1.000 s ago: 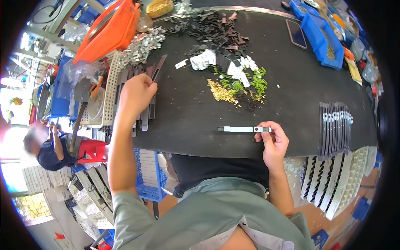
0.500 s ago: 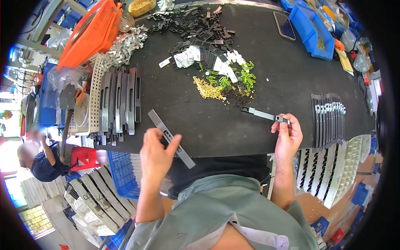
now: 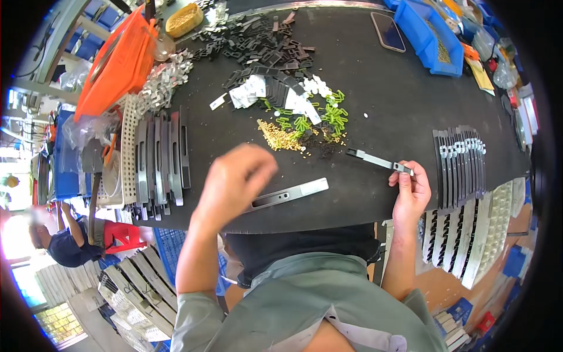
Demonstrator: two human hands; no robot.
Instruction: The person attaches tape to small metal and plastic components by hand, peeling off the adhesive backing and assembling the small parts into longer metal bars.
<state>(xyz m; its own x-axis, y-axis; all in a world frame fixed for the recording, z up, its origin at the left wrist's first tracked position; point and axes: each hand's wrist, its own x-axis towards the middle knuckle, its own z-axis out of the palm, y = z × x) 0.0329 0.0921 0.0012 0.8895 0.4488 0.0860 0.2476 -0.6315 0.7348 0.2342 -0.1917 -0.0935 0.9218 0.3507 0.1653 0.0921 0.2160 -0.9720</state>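
Note:
My right hand (image 3: 411, 190) pinches the near end of a slim grey metal bar with dark slotted ends (image 3: 375, 159), which points away to the upper left over the table. My left hand (image 3: 237, 179) hovers above the mat, slightly blurred, thumb and fingers apart and curved, with nothing visible in it. Just below and right of it lies a flat grey metal plate with a slot and holes (image 3: 293, 193); the hand hides its left end. Beyond the hands are a heap of small brass pins (image 3: 281, 138), green oblong clips (image 3: 334, 114) and white pieces (image 3: 316, 87).
Black small parts (image 3: 267, 47) pile up at the back. Long metal housings (image 3: 158, 158) stack at left beside an orange basket (image 3: 120, 64). Finished-looking bars (image 3: 458, 167) line up at right. A phone (image 3: 387, 31) and blue bin (image 3: 431, 41) are at back right. A person (image 3: 73, 240) is at left.
My left hand has left the flat plate and moved up and right. The plate has swung round to lie nearly crosswise. My right hand still holds the slim bar.

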